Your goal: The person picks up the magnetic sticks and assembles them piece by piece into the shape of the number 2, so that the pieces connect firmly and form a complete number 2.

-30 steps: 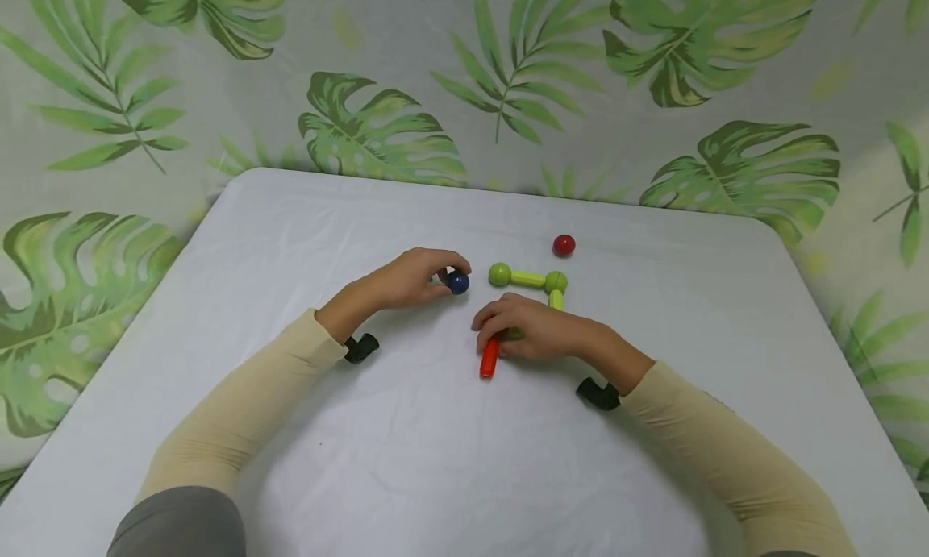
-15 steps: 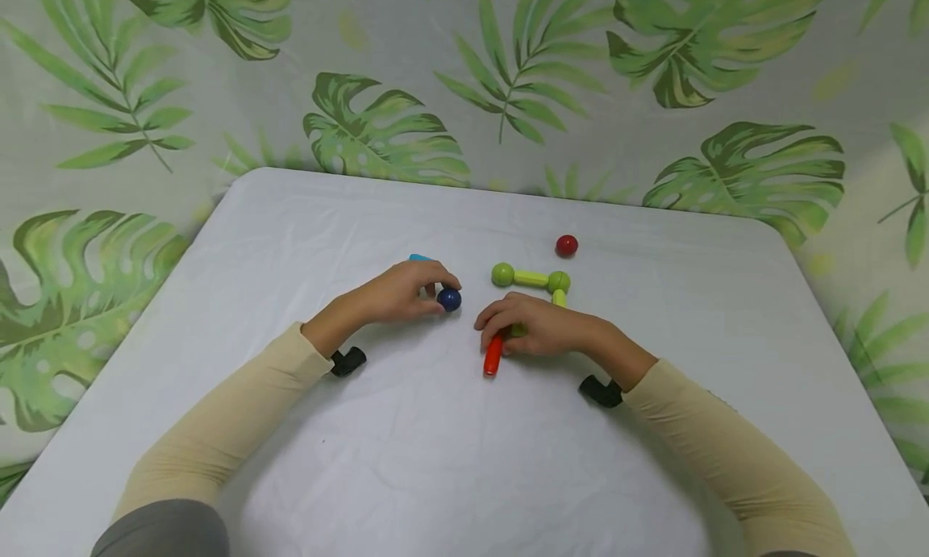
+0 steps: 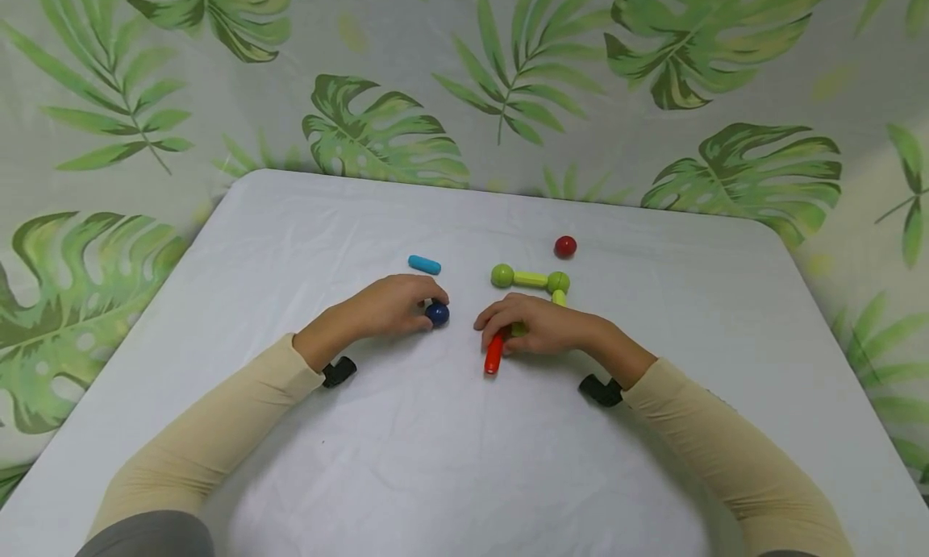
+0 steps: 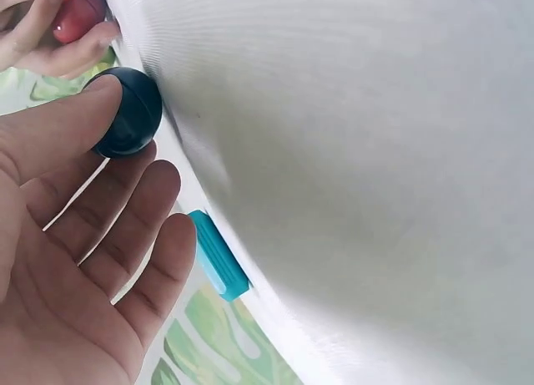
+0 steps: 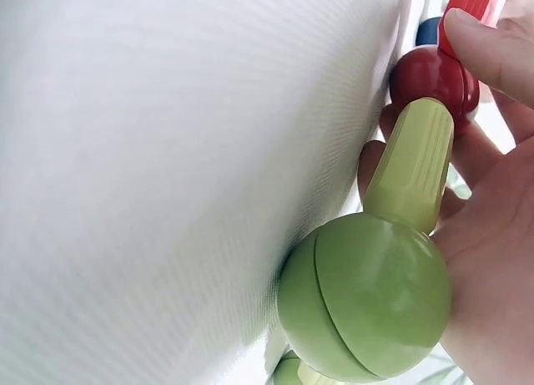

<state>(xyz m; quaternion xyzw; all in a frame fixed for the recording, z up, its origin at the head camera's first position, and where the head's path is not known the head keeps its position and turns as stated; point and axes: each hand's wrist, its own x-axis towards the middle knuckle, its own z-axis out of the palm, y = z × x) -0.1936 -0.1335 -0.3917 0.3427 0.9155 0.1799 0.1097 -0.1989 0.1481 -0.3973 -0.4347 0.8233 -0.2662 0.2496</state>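
My left hand [image 3: 395,307] pinches a dark blue ball [image 3: 438,313] low over the white table, the thumb on its near side in the left wrist view. Just beyond that hand lies a light blue stick [image 3: 424,264]. My right hand [image 3: 533,323] grips a dark red ball [image 5: 425,80], with its thumb where a red stick [image 3: 493,355] joins. From the red ball a pale green stick [image 5: 410,164] runs to a green ball [image 5: 365,297]. That joins further green pieces [image 3: 531,280], ending in another green ball [image 3: 502,276]. In the head view the right hand hides the red ball.
A loose red ball [image 3: 565,247] sits near the back of the white table [image 3: 406,460]. Leaf-patterned cloth [image 3: 508,73] hangs behind the table's far edge. Black wrist cameras [image 3: 601,390] stick out under both wrists.
My left hand has moved left and nearer with the dark blue ball, uncovering the light blue stick behind it. The right hand has stayed almost still.
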